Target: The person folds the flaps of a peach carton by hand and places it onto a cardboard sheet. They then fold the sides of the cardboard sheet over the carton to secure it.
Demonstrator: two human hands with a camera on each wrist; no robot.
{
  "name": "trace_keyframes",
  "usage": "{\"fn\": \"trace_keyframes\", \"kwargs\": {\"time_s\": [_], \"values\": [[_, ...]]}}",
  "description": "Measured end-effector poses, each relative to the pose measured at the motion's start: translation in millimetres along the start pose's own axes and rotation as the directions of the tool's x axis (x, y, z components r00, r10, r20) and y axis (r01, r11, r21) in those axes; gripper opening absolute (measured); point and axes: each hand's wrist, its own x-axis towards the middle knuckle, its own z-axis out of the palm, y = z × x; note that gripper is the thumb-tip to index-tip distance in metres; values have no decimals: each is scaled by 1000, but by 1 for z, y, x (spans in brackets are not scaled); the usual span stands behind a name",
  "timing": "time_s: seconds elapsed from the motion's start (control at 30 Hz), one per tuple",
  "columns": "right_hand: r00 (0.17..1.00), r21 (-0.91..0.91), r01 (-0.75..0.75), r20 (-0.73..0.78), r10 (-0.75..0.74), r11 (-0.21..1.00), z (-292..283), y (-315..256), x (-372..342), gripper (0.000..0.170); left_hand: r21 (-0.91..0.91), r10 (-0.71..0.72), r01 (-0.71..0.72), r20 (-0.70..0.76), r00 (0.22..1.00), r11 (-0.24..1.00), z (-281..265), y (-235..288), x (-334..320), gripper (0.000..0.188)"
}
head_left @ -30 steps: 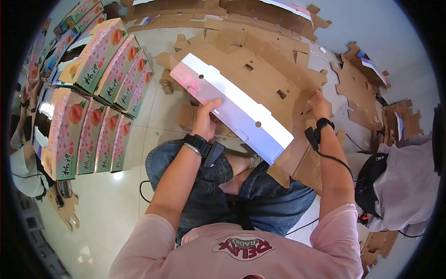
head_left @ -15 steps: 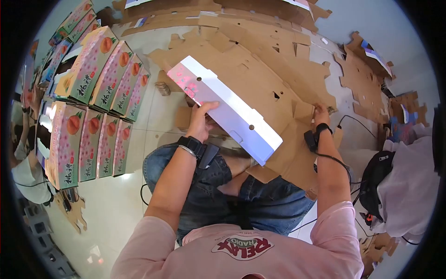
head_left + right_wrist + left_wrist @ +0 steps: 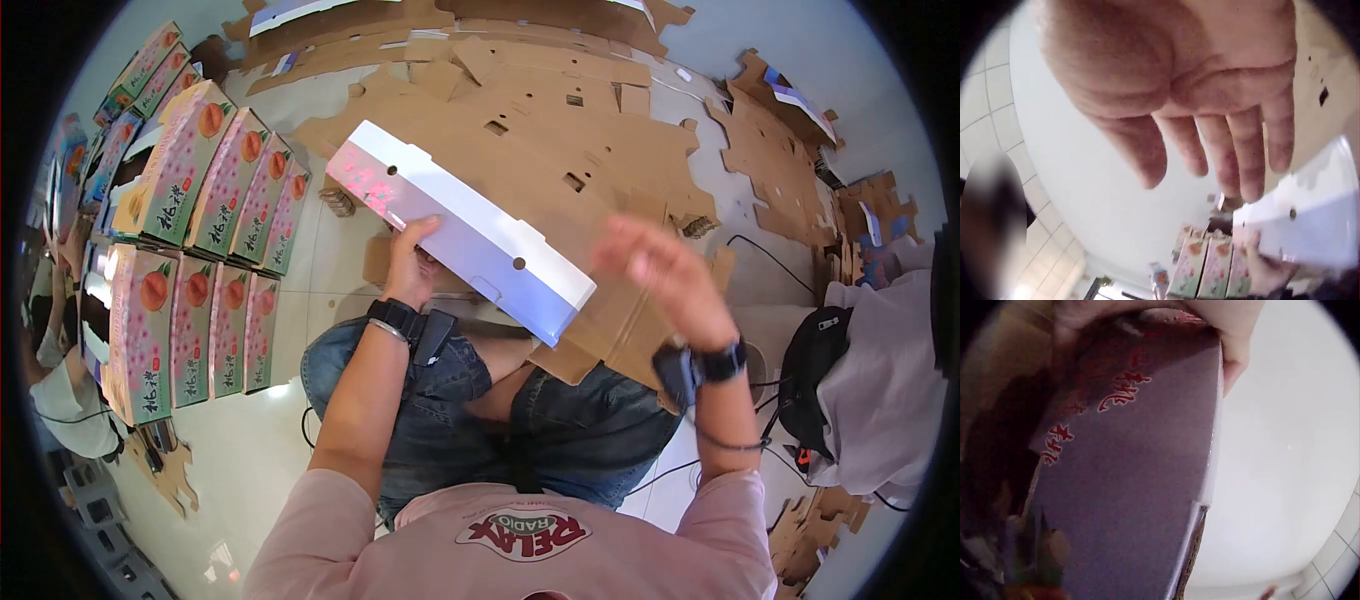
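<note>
"Left?"
"Stacked fruit-print boxes (image 3: 192, 290); left hand (image 3: 408, 270), clamped on long white-and-lilac panel (image 3: 462, 234), aslant before brown cardboard (image 3: 560, 130)"
"Right?"
"Right hand (image 3: 668, 285), fingers extended, near panel's right end; formerly at cardboard's edge, since lifted clear"

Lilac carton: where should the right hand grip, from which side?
The carton is likely best gripped at its lower-right end in the head view, from the right: it is long, that end lies nearest the open right hand, and the left hand grips the lower edge toward the other end.
</note>
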Motion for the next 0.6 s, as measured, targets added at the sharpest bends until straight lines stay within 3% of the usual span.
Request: {"fn": "trace_keyframes", "kwargs": {"time_s": [0.07,0.1,0.17,0.23,0.33,0.47,0.53,0.6], "values": [[937,80,31,343,-57,996,28,8,-25,49,-4,28,-28,-13,1000,1000,0,0,-3,46],[887,-41,68,459,-41,997,37,6,-32,50,-46,38,-39,-14,999,998,4,3,-8,44],[844,-65,47,537,-5,997,48,24,-40,48,-82,50,-51,-5,999,995,11,7,-14,41],[905,-210,75,425,22,975,50,43,-46,46,-125,124,-124,-14,992,984,15,10,-16,41],[957,-188,35,290,22,982,44,60,-48,46,-116,171,-173,-24,985,978,37,24,-38,39],[973,-170,59,232,-19,984,40,43,-59,45,-129,205,-200,30,978,971,51,32,-47,39],[979,-400,203,95,-180,894,35,38,-65,47,-164,288,-287,-20,957,944,68,30,-46,39],[971,-487,223,31,-239,844,29,27,-67,48,-190,315,-311,-5,949,931,91,32,-45,38]]}}
